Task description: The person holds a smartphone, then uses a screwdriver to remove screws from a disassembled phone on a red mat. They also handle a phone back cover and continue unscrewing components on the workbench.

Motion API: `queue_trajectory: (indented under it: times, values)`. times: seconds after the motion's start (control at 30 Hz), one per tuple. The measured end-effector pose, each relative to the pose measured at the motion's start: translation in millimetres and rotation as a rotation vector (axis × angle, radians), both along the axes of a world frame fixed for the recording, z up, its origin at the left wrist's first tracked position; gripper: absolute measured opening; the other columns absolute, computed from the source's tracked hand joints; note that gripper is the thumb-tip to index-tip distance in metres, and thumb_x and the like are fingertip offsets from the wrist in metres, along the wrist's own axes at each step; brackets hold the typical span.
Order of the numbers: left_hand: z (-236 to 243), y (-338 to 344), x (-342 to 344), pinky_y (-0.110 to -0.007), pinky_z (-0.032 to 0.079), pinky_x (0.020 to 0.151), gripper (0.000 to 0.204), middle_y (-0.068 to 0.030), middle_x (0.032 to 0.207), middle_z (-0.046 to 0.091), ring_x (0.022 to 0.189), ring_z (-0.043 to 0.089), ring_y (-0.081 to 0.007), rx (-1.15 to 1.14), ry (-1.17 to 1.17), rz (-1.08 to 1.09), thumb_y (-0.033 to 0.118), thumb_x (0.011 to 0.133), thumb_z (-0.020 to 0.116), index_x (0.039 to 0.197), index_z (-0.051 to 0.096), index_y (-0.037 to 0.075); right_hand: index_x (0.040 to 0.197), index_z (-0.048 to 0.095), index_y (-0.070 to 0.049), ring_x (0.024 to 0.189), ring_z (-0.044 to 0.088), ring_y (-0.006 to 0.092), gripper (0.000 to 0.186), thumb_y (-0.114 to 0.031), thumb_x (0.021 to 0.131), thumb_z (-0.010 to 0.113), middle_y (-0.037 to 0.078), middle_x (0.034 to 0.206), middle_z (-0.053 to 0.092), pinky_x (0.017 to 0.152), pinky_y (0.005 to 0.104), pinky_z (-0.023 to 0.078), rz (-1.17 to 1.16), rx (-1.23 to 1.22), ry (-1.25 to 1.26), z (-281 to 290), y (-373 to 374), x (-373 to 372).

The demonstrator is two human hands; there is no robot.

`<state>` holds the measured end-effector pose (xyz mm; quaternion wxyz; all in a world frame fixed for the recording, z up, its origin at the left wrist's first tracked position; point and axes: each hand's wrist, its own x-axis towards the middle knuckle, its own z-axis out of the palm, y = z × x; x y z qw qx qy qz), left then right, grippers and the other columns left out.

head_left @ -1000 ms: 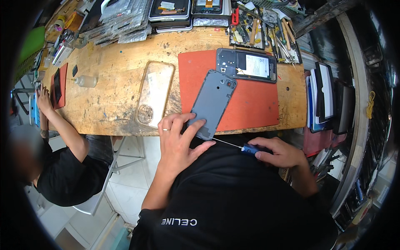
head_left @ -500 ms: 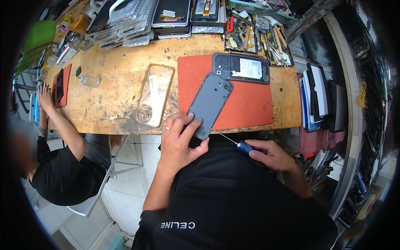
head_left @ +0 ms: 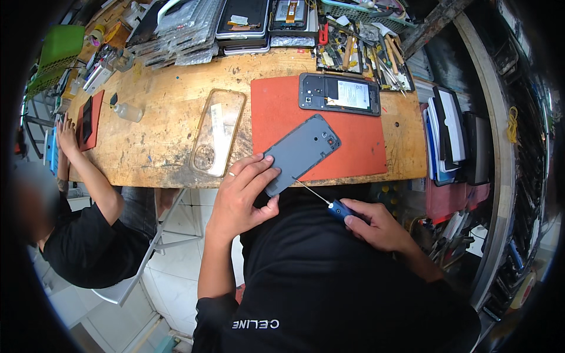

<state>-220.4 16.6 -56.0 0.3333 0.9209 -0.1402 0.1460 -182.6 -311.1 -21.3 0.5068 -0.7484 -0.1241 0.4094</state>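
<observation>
My left hand [head_left: 242, 193] is closed on the lower left end of a grey phone back cover [head_left: 307, 145], its fingers on top and the thumb at the near edge. The cover lies tilted over the orange-red mat [head_left: 353, 153], with a camera cutout at its far right corner. My right hand [head_left: 379, 225] grips the blue handle of a thin-shafted tool [head_left: 339, 210]. The shaft's tip meets the cover near its right-hand long edge. An opened phone body [head_left: 315, 93], with a white-labelled battery, rests at the mat's far side.
Left of the mat lies a clear phone case [head_left: 219, 132]. Stacked phone parts [head_left: 241, 29] and a tool tray [head_left: 362, 56] line the far edge. A small bottle [head_left: 128, 112] stands farther left. A co-worker's arm [head_left: 94, 176] reaches the left end of the wooden table [head_left: 159, 141].
The phone back cover has turned clockwise, its camera end swinging right and nearer, off the opened phone body. The tool has shifted slightly left, its tip now over the cover.
</observation>
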Motion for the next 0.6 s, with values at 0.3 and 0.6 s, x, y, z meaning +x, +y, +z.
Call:
queue_trajectory:
  times: [0.3, 0.6]
  values:
    - [13.3, 15.9, 4.7, -0.049, 0.054, 0.110, 0.053, -0.0141, 0.137, 0.072, 0.134, 0.064, -0.0384, -0.002, 0.135, -0.104, 0.005, 0.070, 0.081, 0.122, 0.075, 0.003, 0.143, 0.061, 0.006, 0.099, 0.071, 0.0191, 0.045, -0.020, 0.107, 0.065, 0.018, 0.108, 0.075, 0.092, 0.0345, 0.055, 0.001, 0.023, 0.000, -0.5, 0.0, -2.0]
    - [21.1, 18.9, 8.7, -0.050, 0.053, 0.113, 0.052, -0.0120, 0.135, 0.069, 0.138, 0.061, -0.0371, 0.045, 0.231, -0.117, 0.007, 0.073, 0.079, 0.125, 0.075, 0.007, 0.144, 0.061, 0.007, 0.101, 0.071, 0.0203, 0.046, -0.018, 0.106, 0.067, 0.018, 0.111, 0.075, 0.094, 0.0354, 0.055, -0.054, 0.036, 0.038, -3.3, -6.4, -7.6]
